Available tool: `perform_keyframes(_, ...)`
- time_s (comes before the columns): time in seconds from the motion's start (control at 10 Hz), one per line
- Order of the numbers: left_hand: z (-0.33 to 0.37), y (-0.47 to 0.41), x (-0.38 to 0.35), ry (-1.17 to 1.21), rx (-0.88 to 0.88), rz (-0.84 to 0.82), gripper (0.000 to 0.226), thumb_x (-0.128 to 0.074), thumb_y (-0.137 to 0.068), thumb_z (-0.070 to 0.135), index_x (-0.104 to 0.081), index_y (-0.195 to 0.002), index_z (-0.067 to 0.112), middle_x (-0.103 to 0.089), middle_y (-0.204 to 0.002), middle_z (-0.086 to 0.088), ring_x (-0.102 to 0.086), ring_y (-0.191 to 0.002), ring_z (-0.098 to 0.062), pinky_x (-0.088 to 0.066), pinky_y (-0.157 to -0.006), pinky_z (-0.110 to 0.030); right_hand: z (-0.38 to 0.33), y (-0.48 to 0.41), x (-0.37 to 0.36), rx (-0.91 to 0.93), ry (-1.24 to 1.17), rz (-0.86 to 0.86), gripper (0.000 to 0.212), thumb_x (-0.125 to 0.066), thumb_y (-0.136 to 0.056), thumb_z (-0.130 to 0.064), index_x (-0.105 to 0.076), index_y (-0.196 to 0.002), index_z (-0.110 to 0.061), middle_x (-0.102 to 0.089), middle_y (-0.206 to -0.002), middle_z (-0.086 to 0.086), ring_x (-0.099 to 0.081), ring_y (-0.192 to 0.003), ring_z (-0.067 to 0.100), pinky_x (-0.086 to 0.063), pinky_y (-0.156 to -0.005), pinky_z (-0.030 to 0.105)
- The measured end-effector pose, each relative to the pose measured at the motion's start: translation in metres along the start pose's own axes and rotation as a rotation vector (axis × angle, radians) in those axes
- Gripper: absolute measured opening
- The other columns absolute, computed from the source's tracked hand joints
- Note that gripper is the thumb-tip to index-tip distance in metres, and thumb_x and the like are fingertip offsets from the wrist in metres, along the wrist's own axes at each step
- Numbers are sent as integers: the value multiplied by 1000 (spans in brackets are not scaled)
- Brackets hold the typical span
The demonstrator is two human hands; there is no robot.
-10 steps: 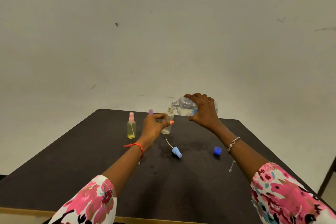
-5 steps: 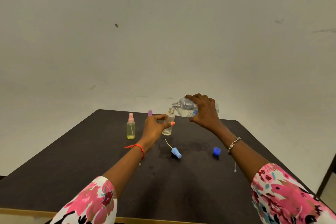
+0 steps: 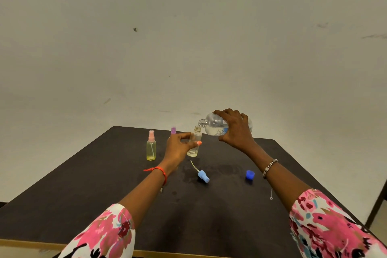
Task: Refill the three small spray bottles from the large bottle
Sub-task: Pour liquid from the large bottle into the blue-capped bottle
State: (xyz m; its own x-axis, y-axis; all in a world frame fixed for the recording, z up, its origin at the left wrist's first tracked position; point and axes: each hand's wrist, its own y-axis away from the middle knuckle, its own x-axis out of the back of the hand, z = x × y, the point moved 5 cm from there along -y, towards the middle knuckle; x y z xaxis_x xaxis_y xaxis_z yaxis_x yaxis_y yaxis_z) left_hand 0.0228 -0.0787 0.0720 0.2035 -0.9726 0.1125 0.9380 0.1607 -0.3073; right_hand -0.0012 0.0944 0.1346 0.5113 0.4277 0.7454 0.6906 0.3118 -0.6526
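**A:** Log the hands first.

**B:** Right hand (image 3: 235, 126) wrapped over the large clear bottle (image 3: 215, 125), fingers curled across its top. Bottle tipped near horizontal, uncapped neck pointing left, raised above the far part of the dark table (image 3: 83, 184). Clear liquid pooled along its lower side; part of a blue label shows beneath the palm.

**A:** Left?

**B:** Left hand (image 3: 178, 148) closed on the small clear spray bottle (image 3: 194, 142), thumb in front, fingers round the back. That bottle is upright with its threaded neck open, directly below the large bottle's mouth. The two mouths are very close; cannot tell whether they touch. Cannot tell whether the base rests on the table or is lifted.

**A:** Level in the small one?

**B:** Some pale liquid in the lower part. A stream between the mouths is not resolvable.

**A:** Other two small bottles?

**B:** Yellow-tinted spray bottle with pink cap (image 3: 151, 146) standing upright on the table, left of the left hand, apart from it. The purple-capped bottle (image 3: 173, 130) is behind the left hand; only its top shows.

**A:** Loose parts?

**B:** Light blue spray head (image 3: 203, 176) with its dip tube lying on its side, on the table nearer the person than the clear bottle. Dark blue cap (image 3: 250, 174) on the table under the right forearm. Wet-looking patches on the surface between these two.

**A:** Wrists?

**B:** Red thread band on the left, beaded bracelet on the right; floral sleeves on both arms.
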Motion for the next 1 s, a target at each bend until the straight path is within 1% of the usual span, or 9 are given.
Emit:
perform_keyframes(0.2, -2, 0, 0, 9, -7, 6, 46, -75, -71, 12, -62, -114, 2, -65, -115, -12, -57, -96, -13, -46, -82, -24, -1, 1, 0, 4, -5, 3, 69, -76, -65, -17, -48, -129, -16, -54, -125, 15, -47, -116, 32, -26, -102, 48)
perform_keyframes(0.4, -3, 0, 1, 22, 5, 7, 45, -76, -70, 13, -63, -113, 4, -66, -110, -9, -59, -95, -14, -48, -83, -25, -2, 1, 2, 2, 12, 3, 70, -75, -64, -18, -48, -129, -18, -54, -124, 13, -46, -115, 30, -26, -101, 44)
perform_keyframes(0.6, -3, 1, 1, 30, 5, 8, 42, -77, -70, 12, -65, -109, 5, -65, -100, -5, -60, -93, -15, -49, -83, -28, -2, 2, 2, 10, 13, 7, 69, -75, -64, -18, -48, -128, -17, -55, -123, 13, -47, -114, 31, -27, -100, 45)
perform_keyframes(0.7, 0, 2, 0, 30, -3, -1, 41, -76, -70, 12, -65, -109, 5, -65, -99, -3, -60, -93, -14, -47, -81, -26, -2, 2, 4, 11, 10, 10, 69, -75, -65, -18, -48, -128, -17, -55, -123, 13, -47, -115, 31, -27, -100, 45)
perform_keyframes(0.8, -1, 1, 0, 29, 0, -5, 43, -76, -71, 13, -64, -111, 5, -65, -102, -4, -60, -94, -14, -47, -81, -24, -3, 2, 4, 12, 7, 13, 69, -75, -64, -18, -48, -128, -17, -55, -123, 14, -47, -114, 32, -27, -100, 45)
perform_keyframes(0.9, -2, 0, 0, 12, 2, 3, 45, -76, -70, 14, -63, -113, 4, -65, -109, -7, -59, -96, -14, -48, -84, -25, -3, 2, 4, 15, 6, 15, 68, -75, -64, -18, -49, -127, -16, -56, -122, 14, -48, -113, 32, -28, -98, 46)
perform_keyframes(1.0, -1, 1, 0, 16, 1, 2, 46, -76, -71, 13, -63, -113, 4, -65, -111, -8, -59, -96, -14, -48, -83, -26, -3, 2, 4, 19, 7, 14, 68, -75, -64, -18, -49, -127, -16, -56, -122, 14, -48, -114, 32, -28, -99, 46)
